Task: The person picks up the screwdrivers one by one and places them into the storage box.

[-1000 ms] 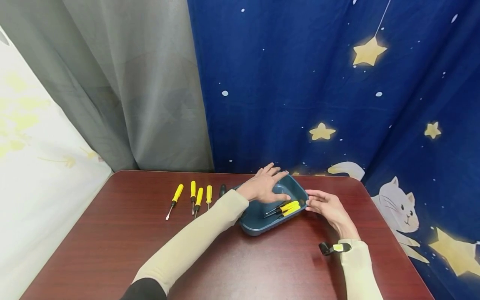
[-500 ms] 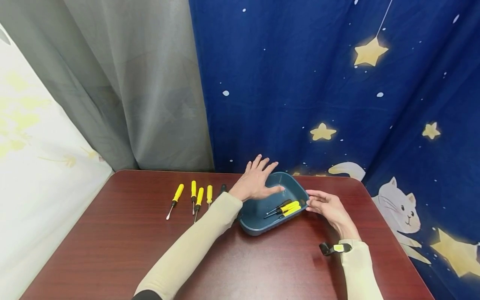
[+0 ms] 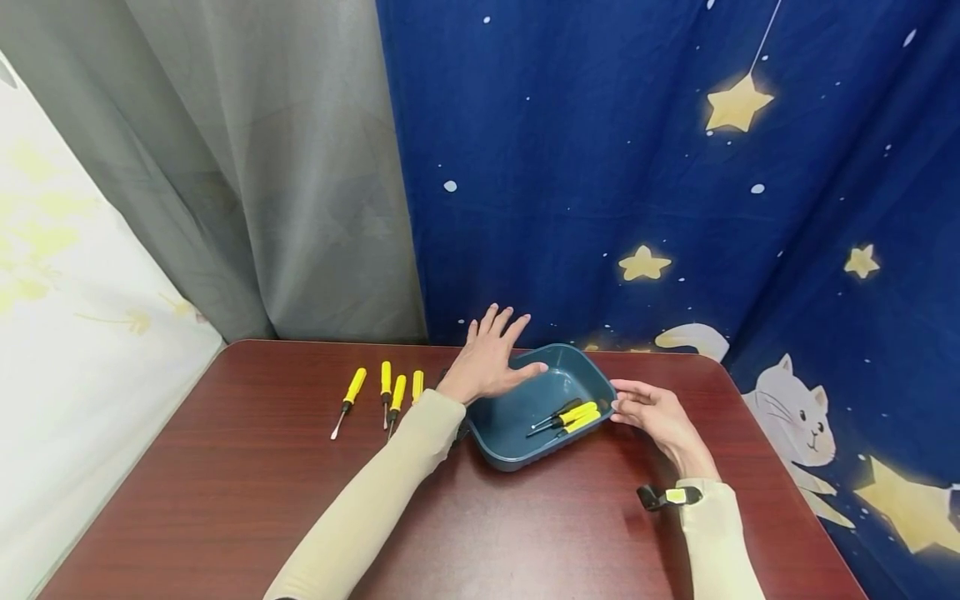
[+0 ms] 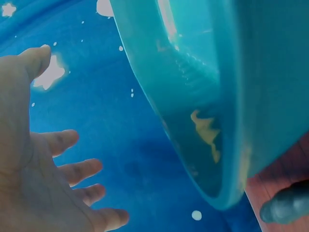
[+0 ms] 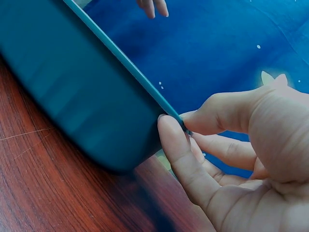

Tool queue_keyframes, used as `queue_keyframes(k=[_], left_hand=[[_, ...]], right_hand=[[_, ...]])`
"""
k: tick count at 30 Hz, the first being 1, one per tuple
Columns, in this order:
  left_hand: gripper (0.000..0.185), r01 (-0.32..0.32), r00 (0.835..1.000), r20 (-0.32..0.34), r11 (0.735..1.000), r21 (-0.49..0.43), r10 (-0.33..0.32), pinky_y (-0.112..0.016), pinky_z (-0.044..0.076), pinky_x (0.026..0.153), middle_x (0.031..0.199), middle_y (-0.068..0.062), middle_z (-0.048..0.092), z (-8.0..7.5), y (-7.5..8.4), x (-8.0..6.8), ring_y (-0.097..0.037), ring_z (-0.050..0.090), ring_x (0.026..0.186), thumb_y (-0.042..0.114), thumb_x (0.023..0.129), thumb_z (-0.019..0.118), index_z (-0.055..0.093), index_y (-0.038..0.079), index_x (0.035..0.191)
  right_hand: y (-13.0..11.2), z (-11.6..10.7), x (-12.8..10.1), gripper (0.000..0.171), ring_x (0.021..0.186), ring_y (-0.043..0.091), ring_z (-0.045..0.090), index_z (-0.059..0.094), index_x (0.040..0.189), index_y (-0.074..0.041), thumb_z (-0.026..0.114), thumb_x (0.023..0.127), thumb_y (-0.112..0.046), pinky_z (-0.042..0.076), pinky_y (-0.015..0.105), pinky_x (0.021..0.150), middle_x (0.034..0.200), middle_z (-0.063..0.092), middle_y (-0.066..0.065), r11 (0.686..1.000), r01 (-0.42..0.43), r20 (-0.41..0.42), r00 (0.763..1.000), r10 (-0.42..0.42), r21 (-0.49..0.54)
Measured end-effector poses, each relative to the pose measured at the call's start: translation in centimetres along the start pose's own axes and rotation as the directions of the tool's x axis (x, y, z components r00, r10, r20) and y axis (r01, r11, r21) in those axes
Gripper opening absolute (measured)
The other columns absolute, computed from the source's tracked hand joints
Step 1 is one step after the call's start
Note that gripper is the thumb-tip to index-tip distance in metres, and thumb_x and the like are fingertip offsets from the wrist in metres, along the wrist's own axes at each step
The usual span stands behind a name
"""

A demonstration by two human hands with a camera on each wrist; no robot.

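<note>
A dark blue-green plastic bin (image 3: 513, 459) stands on the table, with several small screwdrivers (image 3: 574, 413) lying inside, some yellow-handled and one dark. My right hand (image 3: 656, 414) pinches the bin's right corner; the right wrist view shows its thumb and fingers at the rim (image 5: 145, 84). Over the bin's left side, my left hand (image 3: 487, 360) spreads its fingers and holds nothing. In the left wrist view that palm (image 4: 34, 164) is apart from the bin wall (image 4: 159, 104). A dark rounded handle (image 4: 286, 203) shows on the table at that view's lower right.
Several yellow-handled screwdrivers (image 3: 354, 387) lie on the red-brown table (image 3: 225, 467) left of the bin. The left forearm (image 3: 375, 504) crosses in front of some of them. Behind the table's far edge hang a grey curtain (image 3: 322, 208) and a blue starry curtain (image 3: 540, 167).
My left hand has moved left, from over the middle of the bin to its left side, fingers spread. My right hand stays at the corner, and the bin has hardly moved.
</note>
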State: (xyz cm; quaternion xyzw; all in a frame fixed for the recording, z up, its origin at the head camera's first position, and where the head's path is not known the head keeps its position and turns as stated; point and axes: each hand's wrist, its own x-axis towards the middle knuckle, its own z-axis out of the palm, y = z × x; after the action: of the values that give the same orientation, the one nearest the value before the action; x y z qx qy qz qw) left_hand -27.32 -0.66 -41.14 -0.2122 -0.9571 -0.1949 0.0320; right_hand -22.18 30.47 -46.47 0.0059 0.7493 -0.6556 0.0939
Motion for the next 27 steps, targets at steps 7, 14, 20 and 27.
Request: queue_keyframes(k=[7, 14, 20, 27], left_hand=[[0.091, 0.036, 0.999, -0.042, 0.999, 0.018, -0.035, -0.063, 0.011, 0.126, 0.173, -0.007, 0.018, -0.2, -1.0, -0.6, -0.032, 0.004, 0.161, 0.075, 0.09, 0.053, 0.025, 0.029, 0.164], [0.089, 0.063, 0.996, -0.07, 0.996, 0.059, -0.059, -0.067, 0.011, 0.124, 0.173, -0.006, 0.017, -0.3, -2.0, -1.5, -0.034, 0.003, 0.161, 0.078, 0.09, 0.05, 0.026, 0.034, 0.163], [0.09, 0.094, 0.992, -0.087, 0.992, 0.082, -0.087, -0.07, 0.011, 0.123, 0.173, -0.005, 0.015, -0.6, -2.9, -2.2, -0.035, 0.004, 0.161, 0.08, 0.088, 0.049, 0.024, 0.036, 0.163], [0.093, 0.123, 0.988, -0.099, 0.992, 0.04, -0.118, -0.072, 0.008, 0.122, 0.173, -0.006, 0.014, -0.6, -4.2, -3.2, -0.037, 0.004, 0.161, 0.08, 0.086, 0.052, 0.024, 0.036, 0.163]], right_hand=[[0.1, 0.1, 0.1, 0.052, 0.083, 0.006, 0.071, 0.047, 0.145, 0.012, 0.061, 0.096, 0.004, 0.061, 0.027, 0.082, 0.103, 0.067, 0.01, 1.0, -0.007, -0.007, 1.0, 0.007, 0.016], [0.3, 0.1, 0.3, 0.052, 0.083, 0.006, 0.071, 0.048, 0.145, 0.01, 0.062, 0.095, 0.005, 0.061, 0.029, 0.082, 0.105, 0.067, 0.012, 1.0, -0.007, -0.013, 1.0, 0.007, 0.0], [0.3, 0.1, 0.3, 0.052, 0.083, 0.007, 0.071, 0.049, 0.145, 0.009, 0.061, 0.095, 0.004, 0.061, 0.03, 0.084, 0.108, 0.066, 0.015, 1.0, -0.011, -0.013, 1.0, 0.011, -0.012], [0.3, 0.0, 0.3, 0.051, 0.083, 0.007, 0.071, 0.049, 0.145, 0.009, 0.061, 0.095, 0.005, 0.061, 0.028, 0.082, 0.11, 0.066, 0.019, 1.0, -0.007, -0.016, 1.0, 0.007, -0.01]])
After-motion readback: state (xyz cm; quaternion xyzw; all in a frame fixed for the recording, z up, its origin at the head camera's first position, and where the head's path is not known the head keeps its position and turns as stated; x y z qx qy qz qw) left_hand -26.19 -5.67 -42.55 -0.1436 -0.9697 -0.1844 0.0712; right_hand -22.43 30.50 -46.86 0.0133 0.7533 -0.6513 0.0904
